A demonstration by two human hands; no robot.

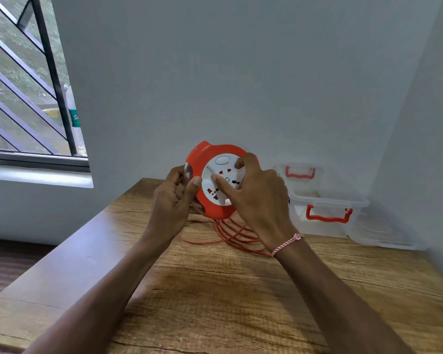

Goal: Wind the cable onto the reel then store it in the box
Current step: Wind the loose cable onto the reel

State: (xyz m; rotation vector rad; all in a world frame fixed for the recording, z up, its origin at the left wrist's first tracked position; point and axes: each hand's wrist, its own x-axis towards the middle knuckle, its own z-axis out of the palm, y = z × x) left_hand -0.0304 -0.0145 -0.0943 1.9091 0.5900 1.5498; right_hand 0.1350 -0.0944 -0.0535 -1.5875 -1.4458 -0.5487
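I hold a round orange reel (pixel 202 159) with a white socket face tilted toward me, lifted above the wooden table (pixel 215 290). My left hand (pixel 175 198) grips its left rim, thumb on the orange edge. Fingers of my right hand (pixel 256 192) are pressed on the white centre disc. The orange cable (pixel 230 233) hangs from the reel's underside and lies in loose loops on the table behind my right wrist. A clear plastic box (pixel 327 210) with red handles stands open to the right, against the wall.
The box's clear lid (pixel 384 233) lies flat in the right corner. Walls close the table at the back and right. A barred window (pixel 28 93) is at the left, beyond the table's left edge.
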